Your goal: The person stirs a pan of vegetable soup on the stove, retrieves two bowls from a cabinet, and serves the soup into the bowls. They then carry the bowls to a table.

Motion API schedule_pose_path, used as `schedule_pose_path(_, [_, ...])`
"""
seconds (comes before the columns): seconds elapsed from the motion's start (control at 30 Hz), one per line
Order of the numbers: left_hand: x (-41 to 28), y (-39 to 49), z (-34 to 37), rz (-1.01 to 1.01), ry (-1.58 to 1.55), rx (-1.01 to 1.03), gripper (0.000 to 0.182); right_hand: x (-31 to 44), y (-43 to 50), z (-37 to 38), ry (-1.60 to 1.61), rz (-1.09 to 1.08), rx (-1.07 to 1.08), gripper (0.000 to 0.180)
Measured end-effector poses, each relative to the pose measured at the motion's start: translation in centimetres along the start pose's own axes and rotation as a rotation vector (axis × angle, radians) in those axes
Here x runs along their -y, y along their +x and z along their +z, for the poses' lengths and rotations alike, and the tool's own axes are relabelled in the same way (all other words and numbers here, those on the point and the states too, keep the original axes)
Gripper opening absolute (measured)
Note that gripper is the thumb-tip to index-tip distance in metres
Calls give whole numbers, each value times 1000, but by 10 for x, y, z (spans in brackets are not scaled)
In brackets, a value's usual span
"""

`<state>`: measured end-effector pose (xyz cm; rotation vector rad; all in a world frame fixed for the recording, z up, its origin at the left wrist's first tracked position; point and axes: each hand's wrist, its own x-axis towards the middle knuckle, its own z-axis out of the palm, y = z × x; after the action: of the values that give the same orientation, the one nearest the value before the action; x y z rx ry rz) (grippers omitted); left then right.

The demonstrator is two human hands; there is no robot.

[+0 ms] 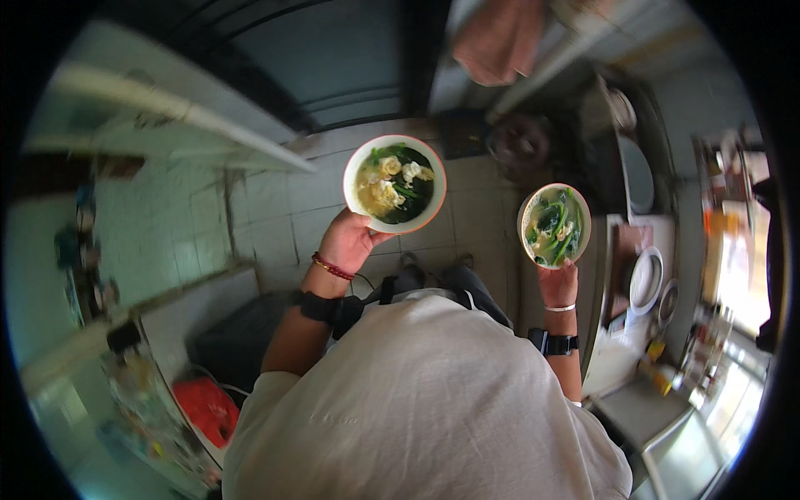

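Observation:
My left hand (349, 245) holds a white bowl with an orange-red rim (351, 187) from its near side, the thumb lying at the rim. Soup fills this bowl, with dark leafy greens (403, 203) and pieces of cooked egg (386, 195). Off to the right, my right hand (558, 286) grips a second bowl (522, 228) of the same kind at its near edge. Green stems and leaves (553, 222) float in its broth with a little egg. Both bowls are held up above the tiled floor, apart from each other. Most fingers are hidden beneath the bowls.
A counter (600, 350) runs along my right, bearing a white plate (646, 280) and a brown board (630, 244). A dark doorway (325, 62) lies ahead over the tiled floor (269, 200). A pinkish cloth (500, 40) hangs at the top. On my left is a red bag (203, 403).

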<state>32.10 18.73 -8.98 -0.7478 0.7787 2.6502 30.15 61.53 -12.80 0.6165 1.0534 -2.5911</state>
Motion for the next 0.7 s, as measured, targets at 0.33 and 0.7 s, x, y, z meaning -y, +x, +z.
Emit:
schedule_pose_path(0.33, [46, -23, 52, -136, -116, -81, 53, 93, -13, 22, -218, 188, -1, 65])
schedule_pose_path(0.7, [19, 23, 78, 217, -409, -459, 47, 112, 185, 111, -238, 601, 270, 51])
